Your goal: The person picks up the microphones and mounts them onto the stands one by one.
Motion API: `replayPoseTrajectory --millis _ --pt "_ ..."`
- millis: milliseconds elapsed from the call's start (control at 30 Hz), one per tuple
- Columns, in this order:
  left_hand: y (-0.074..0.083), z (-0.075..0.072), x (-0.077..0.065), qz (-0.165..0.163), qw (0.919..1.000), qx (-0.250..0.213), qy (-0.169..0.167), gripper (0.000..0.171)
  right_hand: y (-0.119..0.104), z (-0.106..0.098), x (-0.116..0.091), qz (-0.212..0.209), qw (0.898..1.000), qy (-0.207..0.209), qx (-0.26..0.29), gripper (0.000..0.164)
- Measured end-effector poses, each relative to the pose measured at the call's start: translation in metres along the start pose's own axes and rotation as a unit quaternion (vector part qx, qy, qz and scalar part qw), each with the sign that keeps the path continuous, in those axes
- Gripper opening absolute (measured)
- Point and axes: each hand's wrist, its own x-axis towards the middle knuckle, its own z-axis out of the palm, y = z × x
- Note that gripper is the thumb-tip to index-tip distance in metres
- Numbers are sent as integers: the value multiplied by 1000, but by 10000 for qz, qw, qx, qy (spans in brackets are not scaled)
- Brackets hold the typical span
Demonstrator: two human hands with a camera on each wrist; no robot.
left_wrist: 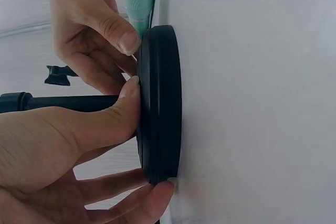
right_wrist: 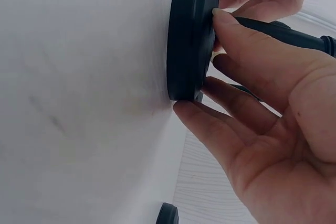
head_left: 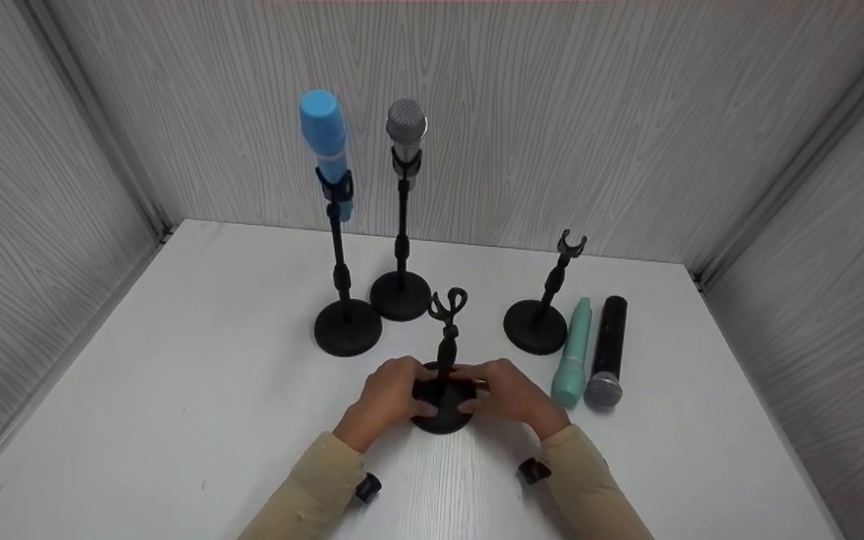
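A short black microphone stand [head_left: 441, 421] with an unfilled clip on top stands upright near the middle of the table. My left hand [head_left: 389, 395] grips its round base from the left, thumb on the upper face and fingers at the rim. From the other side my right hand [head_left: 511, 395] holds the same base in a like way. In the left wrist view the base [left_wrist: 161, 103] is edge-on, right at the white tabletop. The right wrist view shows fingertips along the rim of the base [right_wrist: 191, 40].
Behind to the left, two taller stands bear a blue microphone [head_left: 323, 127] and a silver microphone [head_left: 406, 124]. Another short stand [head_left: 535, 328] is at the right, beside a lying mint-green microphone [head_left: 573, 360] and a black one [head_left: 610, 337]. Wood-grain panels [head_left: 522, 127] enclose the table.
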Motion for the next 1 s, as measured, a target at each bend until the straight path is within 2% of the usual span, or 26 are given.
replayPoseTrajectory --millis 133,300,433,533,633,767,867,1000 --pt "1 0 1 11 10000 -3 51 50 -4 -14 -5 -33 9998 88 -168 44" --pt "1 2 2 -5 9999 -95 99 50 -6 -42 -18 23 9945 769 -707 35" --pt "0 2 2 12 9999 -154 52 51 0 -68 -30 450 9817 1214 -1398 30" --pt "0 1 2 38 9999 -165 18 50 8 -88 -39 872 9673 1318 -1985 27" --pt "-2 0 3 45 9998 -168 29 49 19 -104 -45 1273 9542 1207 -2422 26" --pt "-3 0 3 55 9999 -157 18 50 36 -113 -50 1789 9440 729 -2673 33" --pt "-4 1 2 48 9999 -154 -1 50 46 -114 -51 1991 9421 342 -2675 42" --pt "-4 0 3 24 9999 -147 -1 50 55 -115 -49 2016 9429 39 -2652 47"
